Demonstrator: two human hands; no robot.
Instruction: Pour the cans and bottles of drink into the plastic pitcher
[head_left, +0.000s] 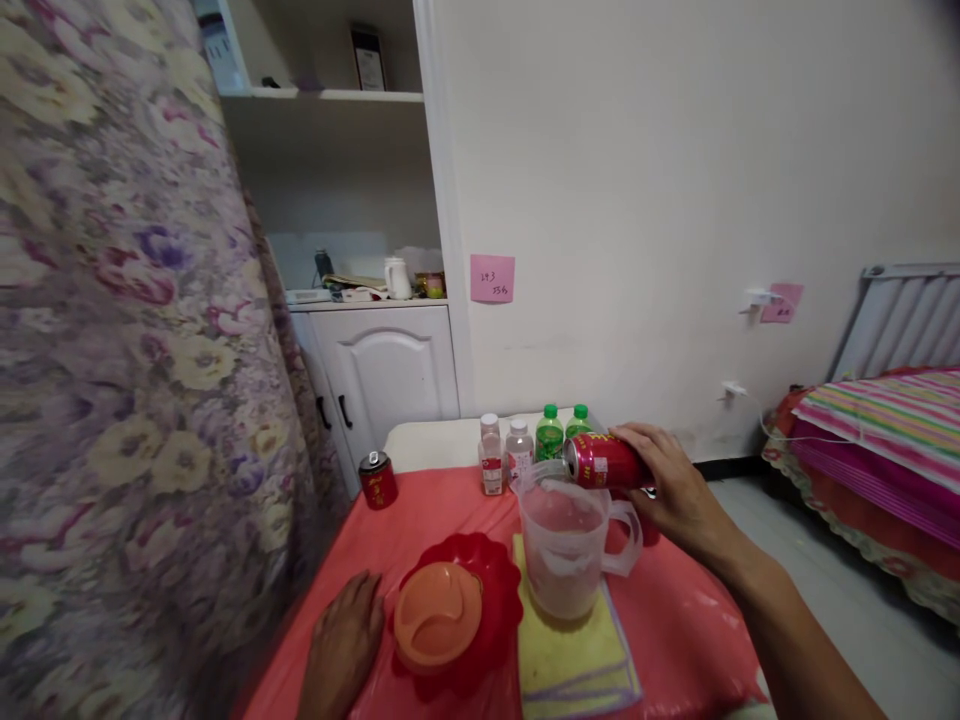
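My right hand [667,480] grips a red drink can [604,460], tipped on its side with its open end over the rim of a clear plastic pitcher [562,550]. No stream of liquid can be made out. The pitcher stands on a folded yellow cloth [570,660], its handle to the right. My left hand [345,630] lies flat on the table, fingers stretched out and holding nothing. Just right of it, an orange divided dish [439,615] rests in a red scalloped plate [502,610]. A second red can [377,480] stands upright at the table's back left.
Behind the pitcher stand two clear bottles with white caps [491,455] and two green-capped bottles [550,435]. A red cover [442,500] lies over the table. A floral curtain [127,400] hangs close on the left; a bed [885,430] stands at the right.
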